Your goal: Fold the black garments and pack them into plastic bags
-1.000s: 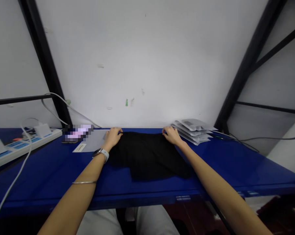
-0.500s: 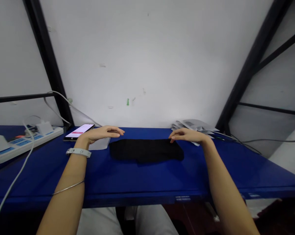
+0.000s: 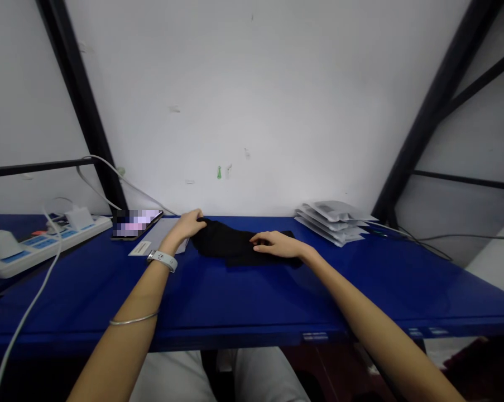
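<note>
A black cloth garment (image 3: 230, 249) lies folded and bunched on the blue table, with its left end raised a little. My left hand (image 3: 188, 225) pinches that end at the far side. My right hand (image 3: 277, 244) rests on the cloth's right part, fingers spread and pointing left. Beneath my left wrist lies a translucent plastic sheet (image 3: 168, 234), its right edge partly under the cloth. A small white label card (image 3: 140, 248) sits at the sheet's left, and a phone (image 3: 137, 223) with a pixelated screen lies behind it.
A stack of grey-white flat packets (image 3: 331, 220) stands at the back right of the blue table (image 3: 235, 301). A white power strip (image 3: 38, 245) with plugs and a white cable (image 3: 29, 296) lies at the left. Black steel uprights (image 3: 436, 106) rise against the white wall.
My hands have come down from above the flat folded cloth. The left now holds its left end, the right has moved left onto it, and the cloth is shorter and bunched.
</note>
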